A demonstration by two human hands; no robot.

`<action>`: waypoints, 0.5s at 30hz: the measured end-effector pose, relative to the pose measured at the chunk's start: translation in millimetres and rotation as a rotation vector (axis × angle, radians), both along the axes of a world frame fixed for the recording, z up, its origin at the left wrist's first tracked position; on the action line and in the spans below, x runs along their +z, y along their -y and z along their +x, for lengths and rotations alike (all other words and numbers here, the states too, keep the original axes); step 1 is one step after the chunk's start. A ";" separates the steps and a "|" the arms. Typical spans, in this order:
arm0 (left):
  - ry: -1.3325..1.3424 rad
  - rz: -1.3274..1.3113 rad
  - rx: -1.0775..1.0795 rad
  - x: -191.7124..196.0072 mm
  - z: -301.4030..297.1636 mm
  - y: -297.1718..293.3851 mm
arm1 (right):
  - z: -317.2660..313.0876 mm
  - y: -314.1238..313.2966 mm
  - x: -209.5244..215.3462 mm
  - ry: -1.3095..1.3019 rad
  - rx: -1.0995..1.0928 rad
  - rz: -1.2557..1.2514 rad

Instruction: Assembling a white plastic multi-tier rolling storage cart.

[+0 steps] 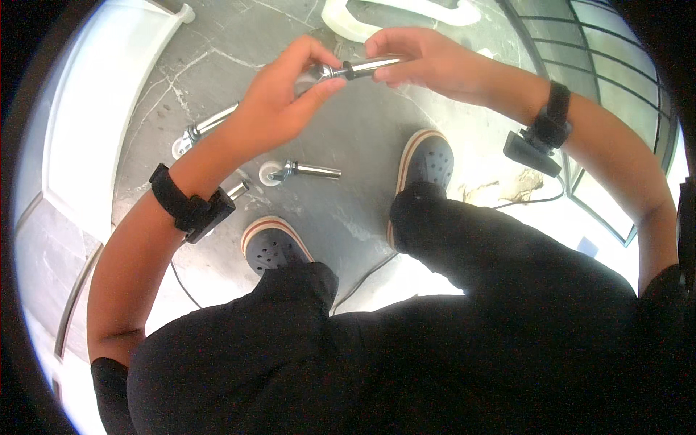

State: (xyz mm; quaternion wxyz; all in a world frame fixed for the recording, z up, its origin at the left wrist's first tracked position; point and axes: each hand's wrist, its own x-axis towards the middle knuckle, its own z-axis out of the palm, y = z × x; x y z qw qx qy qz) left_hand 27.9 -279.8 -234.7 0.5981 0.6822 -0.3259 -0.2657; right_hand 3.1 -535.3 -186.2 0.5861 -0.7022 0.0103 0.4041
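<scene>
The metal caster leg [360,68] is held up in front of the person, above the grey floor [362,145], between both hands. It is a shiny tube with a dark collar near its left end and what looks like a small wheel fitting beyond that (the wheel itself is mostly hidden inside the grasp). The left hand [279,98] wraps around that wheel end, thumb and forefinger pinched closed on it. The right hand [420,58] grips the tube's other end, its fingers [388,72] curled shut around the metal, so the leg lies roughly level and spans the gap between the two hands.

Each wrist wears a black strap carrying a small dark box: the left wrist strap [190,205] and the right wrist strap [547,130], the latter with a thin cable trailing down.

On the floor below the hands lie more pieces of the same kind. One caster leg with a white wheel [297,171] lies just left of the right shoe [428,163], and a second chrome leg [206,127] lies farther left, partly hidden by the left forearm. A third [235,190] peeks out beside the left wrist strap. The left shoe [272,246] stands near it, both shoes dark with pale striped soles. A white plastic frame [362,25] rests on the floor beyond the hands, and a white panel [101,109] runs along the left side.
</scene>
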 end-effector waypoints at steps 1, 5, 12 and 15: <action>0.006 -0.002 0.002 0.1 1.0 0.4 | -2.4 0.3 -2.4 -0.007 -0.075 0.051; 0.063 -0.008 0.015 -0.2 2.2 1.1 | 0.2 1.2 -2.3 -0.036 -0.133 0.110; 0.028 -0.030 0.015 -1.1 0.4 0.3 | 8.1 -1.6 0.4 -0.162 -0.139 -0.008; 0.032 -0.024 0.008 0.4 -1.9 0.6 | 10.6 -0.8 4.0 -0.228 -0.087 -0.015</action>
